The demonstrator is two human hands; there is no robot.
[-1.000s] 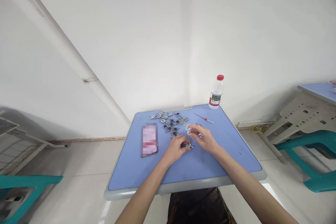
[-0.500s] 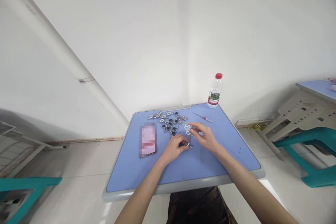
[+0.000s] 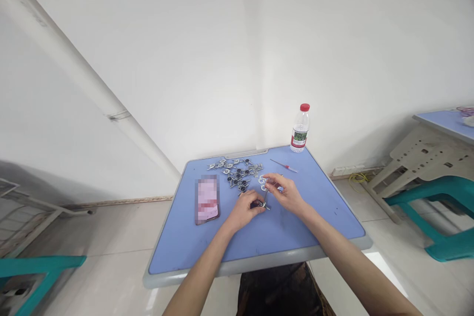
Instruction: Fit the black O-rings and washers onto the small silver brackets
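Both my hands work at the middle of a small blue table (image 3: pixel 296 227). My left hand (image 3: pixel 245 210) is closed, pinching a small dark and silver metal part (image 3: pixel 260 204) against the tabletop. My right hand (image 3: pixel 287 192) is closed too, its fingertips pinching a thin metal piece (image 3: pixel 265 188) just above that part. Beyond the hands lies a heap of several small silver and black metal parts (image 3: pixel 237 172).
A phone in a pink case (image 3: pixel 207 199) lies left of the hands. A thin red-handled screwdriver (image 3: pixel 284 165) and a water bottle with a red cap (image 3: pixel 299 129) stand near the table's far right corner. Teal chairs (image 3: pixel 433 202) and another desk (image 3: pixel 444 131) stand at the sides.
The hands stay at the same spot on the table. My right hand's fingers have shifted slightly over the part. The camera has drifted a little.
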